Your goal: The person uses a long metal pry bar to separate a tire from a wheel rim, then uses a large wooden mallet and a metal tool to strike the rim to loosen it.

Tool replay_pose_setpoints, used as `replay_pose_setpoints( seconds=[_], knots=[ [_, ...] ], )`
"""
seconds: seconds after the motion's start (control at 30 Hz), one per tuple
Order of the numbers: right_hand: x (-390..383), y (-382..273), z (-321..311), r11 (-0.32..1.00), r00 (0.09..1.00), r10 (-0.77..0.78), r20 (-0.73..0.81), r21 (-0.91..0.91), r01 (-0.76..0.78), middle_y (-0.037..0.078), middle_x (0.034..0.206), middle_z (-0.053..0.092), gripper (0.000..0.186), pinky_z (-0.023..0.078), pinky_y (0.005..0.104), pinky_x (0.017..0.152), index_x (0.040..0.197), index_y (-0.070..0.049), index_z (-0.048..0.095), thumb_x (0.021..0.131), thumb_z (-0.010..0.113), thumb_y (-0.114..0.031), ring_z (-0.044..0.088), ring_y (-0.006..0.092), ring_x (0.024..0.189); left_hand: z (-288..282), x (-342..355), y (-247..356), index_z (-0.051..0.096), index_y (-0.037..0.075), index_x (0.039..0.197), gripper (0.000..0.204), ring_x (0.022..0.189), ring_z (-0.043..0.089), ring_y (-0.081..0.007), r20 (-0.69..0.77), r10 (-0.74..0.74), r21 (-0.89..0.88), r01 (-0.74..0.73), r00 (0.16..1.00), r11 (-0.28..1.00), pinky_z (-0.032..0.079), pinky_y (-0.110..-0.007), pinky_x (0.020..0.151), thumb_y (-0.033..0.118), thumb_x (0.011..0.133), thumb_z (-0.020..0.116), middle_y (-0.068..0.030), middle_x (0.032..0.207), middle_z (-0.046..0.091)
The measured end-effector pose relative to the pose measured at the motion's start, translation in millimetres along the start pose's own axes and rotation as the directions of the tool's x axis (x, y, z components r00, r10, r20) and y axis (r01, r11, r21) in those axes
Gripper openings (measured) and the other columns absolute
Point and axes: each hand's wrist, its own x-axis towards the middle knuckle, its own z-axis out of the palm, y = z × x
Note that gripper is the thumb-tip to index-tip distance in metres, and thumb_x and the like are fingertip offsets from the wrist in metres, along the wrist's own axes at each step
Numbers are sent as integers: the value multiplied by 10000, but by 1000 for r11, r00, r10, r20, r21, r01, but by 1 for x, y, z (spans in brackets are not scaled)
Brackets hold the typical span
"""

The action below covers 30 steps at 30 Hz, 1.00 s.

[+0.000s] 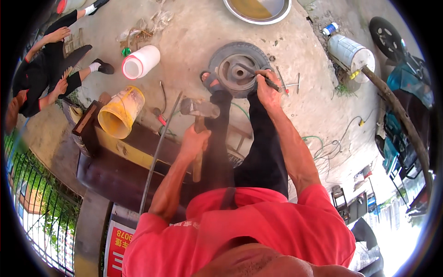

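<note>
My left hand (194, 140) is wrapped round the wooden handle of a heavy hammer (200, 109). The hammer's blocky steel head is raised over my left leg, apart from the wheel. In front of me a small wheel (224, 87) with a dark tyre lies flat on the ground, my sandalled feet against its near side. My right hand (268, 92) grips a dark metal bar (248, 69), which slants across the wheel with its tip close to the hub. I cannot tell whether the tip touches the hub.
Beside the wheel lies a T-shaped metal tool (291, 85). A water basin (272, 19) stands beyond it. To the left are a white bucket (150, 58), a yellow bucket (132, 102) and a seated person (34, 81). A wooden pole (392, 99) and a drum (342, 48) are at right.
</note>
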Motion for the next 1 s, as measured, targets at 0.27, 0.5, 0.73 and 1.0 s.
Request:
replay_pose_setpoints(
  seconds=[0.27,0.5,0.73,1.0],
  knots=[
    [-8,-7,28,985,999,-50,-18,164,52,150,1050,693,156,524,375,913,985,1,729,879,616,-6,670,281,1013,-10,5,-3,523,54,889,141,479,505,-125,-12,26,-35,-27,1000,999,418,-294,432,87,900,659,-20,661,512],
    [-1,7,59,960,970,-239,-45,139,243,167,983,682,87,521,413,862,924,-12,698,866,637,-33,652,355,953,-18,12,-2,545,46,905,138,480,512,-138,-43,38,-30,-39,998,999,420,-301,454,110,899,668,-23,635,537],
    [-8,7,72,916,910,-401,105,67,396,161,916,676,86,525,444,830,876,-24,668,813,664,-84,645,378,921,-15,3,14,541,47,891,141,487,516,-134,-28,96,38,-95,995,995,419,-301,455,104,901,669,-23,653,542],
    [3,20,60,900,892,-435,124,51,432,128,847,661,114,513,463,790,802,-53,640,787,696,-150,634,368,871,-6,-73,32,642,21,970,95,792,625,-210,151,411,579,-418,899,700,503,-368,687,95,915,664,-77,896,641]
  ],
)
